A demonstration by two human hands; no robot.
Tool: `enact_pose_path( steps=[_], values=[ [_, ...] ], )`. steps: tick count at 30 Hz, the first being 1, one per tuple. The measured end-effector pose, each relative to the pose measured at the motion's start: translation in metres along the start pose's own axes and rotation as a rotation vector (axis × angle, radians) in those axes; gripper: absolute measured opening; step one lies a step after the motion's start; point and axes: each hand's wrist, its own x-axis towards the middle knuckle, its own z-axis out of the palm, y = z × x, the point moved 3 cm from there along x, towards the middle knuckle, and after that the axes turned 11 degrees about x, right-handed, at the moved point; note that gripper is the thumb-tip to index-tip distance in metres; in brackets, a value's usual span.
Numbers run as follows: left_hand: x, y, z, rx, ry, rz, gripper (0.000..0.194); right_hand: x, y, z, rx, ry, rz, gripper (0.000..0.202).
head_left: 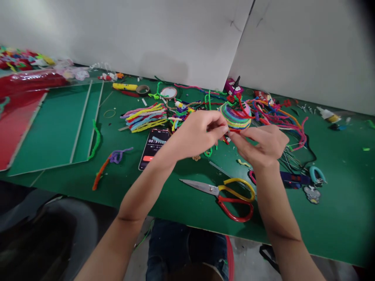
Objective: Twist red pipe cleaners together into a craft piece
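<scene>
My left hand (pixel 200 130) and my right hand (pixel 260 144) meet over the middle of the table, thumbs and fingertips pinched together. Whatever is between them is tiny and mostly hidden; I cannot make it out. Just behind the fingers is a round, multicoloured coil (pixel 234 117) with fuzzy pipe cleaners around it. A bundle of cut pipe cleaners (pixel 146 118) lies to the left, beyond a phone (pixel 146 147) showing a timer. Below my hands rest scissors (pixel 209 188) with one yellow and one red handle, blades pointing left.
A purple and orange twisted pipe cleaner (pixel 103 171) lies at left, near a clear sheet (pixel 55 132). Loose pipe cleaners (pixel 293 123) tangle at right, above a blue tool (pixel 293 178) with a keyring. A tape roll (pixel 143 90) sits near the white wall (pixel 181 39).
</scene>
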Motion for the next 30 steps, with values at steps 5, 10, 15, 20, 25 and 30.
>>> enact_pose_path(
  steps=[5,10,15,20,25,30],
  values=[
    [0.011,-0.014,-0.004,-0.14,-0.245,-0.034,0.021,0.003,-0.004,0.002,0.098,0.03,0.059,0.013],
    [0.012,-0.008,-0.002,0.14,0.124,0.136,0.014,0.011,-0.018,-0.003,0.206,0.204,0.034,0.012],
    [0.011,-0.004,0.003,0.457,0.243,0.347,0.013,0.015,-0.016,-0.003,0.474,0.102,0.33,0.004],
    [0.01,-0.01,0.003,0.403,0.199,0.356,0.014,0.015,-0.013,-0.003,0.897,-0.1,0.582,0.035],
    [0.007,-0.017,0.004,0.357,0.14,0.318,0.015,0.015,-0.019,-0.003,1.068,-0.262,0.641,0.044],
    [0.006,-0.025,0.002,0.306,0.146,0.29,0.014,0.015,-0.021,-0.001,1.122,-0.301,0.648,0.041]
  ],
)
